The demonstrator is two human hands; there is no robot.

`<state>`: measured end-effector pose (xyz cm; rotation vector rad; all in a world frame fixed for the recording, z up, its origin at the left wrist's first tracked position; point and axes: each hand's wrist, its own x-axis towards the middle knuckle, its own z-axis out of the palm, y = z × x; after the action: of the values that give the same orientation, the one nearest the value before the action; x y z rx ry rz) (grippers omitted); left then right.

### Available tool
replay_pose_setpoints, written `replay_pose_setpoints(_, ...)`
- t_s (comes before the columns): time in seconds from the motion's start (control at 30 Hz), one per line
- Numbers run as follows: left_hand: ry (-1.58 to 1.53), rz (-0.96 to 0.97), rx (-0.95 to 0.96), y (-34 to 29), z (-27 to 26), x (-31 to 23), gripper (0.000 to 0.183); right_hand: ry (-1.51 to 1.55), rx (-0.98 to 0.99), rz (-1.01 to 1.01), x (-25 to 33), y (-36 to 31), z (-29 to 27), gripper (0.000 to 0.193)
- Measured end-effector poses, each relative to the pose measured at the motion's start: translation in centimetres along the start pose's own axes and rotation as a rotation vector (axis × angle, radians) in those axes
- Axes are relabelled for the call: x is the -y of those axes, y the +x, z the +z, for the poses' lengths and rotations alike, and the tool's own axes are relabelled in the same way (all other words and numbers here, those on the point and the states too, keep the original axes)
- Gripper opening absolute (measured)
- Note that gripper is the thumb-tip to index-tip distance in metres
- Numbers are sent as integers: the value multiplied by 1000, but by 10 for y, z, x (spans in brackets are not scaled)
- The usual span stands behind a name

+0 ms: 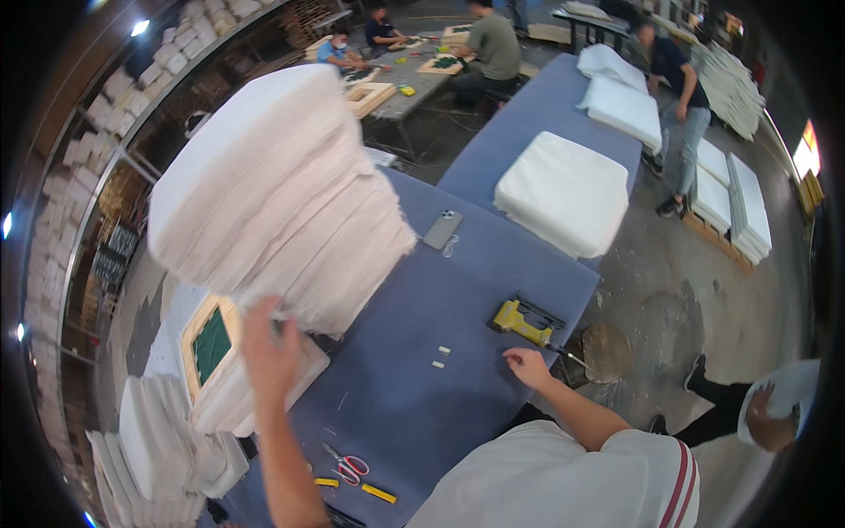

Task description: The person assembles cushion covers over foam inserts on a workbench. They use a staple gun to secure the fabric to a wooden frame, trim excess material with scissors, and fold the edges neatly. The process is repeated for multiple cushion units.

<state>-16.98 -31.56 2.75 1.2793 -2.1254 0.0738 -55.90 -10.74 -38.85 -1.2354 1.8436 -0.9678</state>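
Note:
My left hand [269, 352] is raised at the near lower edge of a tall stack of white padded sheets [282, 189], fingers apart and slightly blurred. I cannot tell whether it touches them. Just below and left of it, a wooden frame with a green centre [209, 346] lies on a white cushion [264, 387]. At the table's right side my right hand [526, 367] is closed, its fingers curled in. Whatever it may hold is hidden. A yellow and black staple gun [526, 322] lies just beyond it, and two small pale staple strips [441, 357] are to its left.
Red-handled snips [351, 469] and a yellow-handled tool [378, 494] lie near the blue table's [396, 299] front edge. A phone [443, 230] and a white cushion [563, 192] are farther off. A person [679, 97] stands by the far table; another person [775, 414] is at right.

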Motion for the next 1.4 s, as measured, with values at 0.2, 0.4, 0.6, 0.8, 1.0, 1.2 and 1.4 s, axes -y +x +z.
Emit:
replay_pose_setpoints(0.2, 803, 341, -226, 161, -17, 10, 77, 154, 201, 74, -40, 31, -31, 26)
replay_pose_setpoints(0.4, 983, 346, -93, 219, 0, -1, 92, 282, 219, -88, -50, 21, -38, 20)
replay_pose_setpoints(0.6, 911, 292, -16, 231, 4, -8, 111, 126, 185, -343, -52, 24, -46, 21)
replay_pose_setpoints(0.8, 975, 277, 81, 239, -34, 7, 110, 52, 205, -433, -60, 32, -45, 22)
replay_pose_setpoints(1.0, 902, 278, 32, 247, -42, 41, 100, -31, 184, -386, -46, 27, -48, 18)
replay_pose_setpoints(1.2, 1130, 91, 4, 253, 3, -37, 114, -153, 160, -396, -38, 28, -43, 22)
replay_pose_setpoints(1.4, 1006, 264, 19, 219, -23, -19, 118, -184, 110, -477, -35, 24, -36, 16)
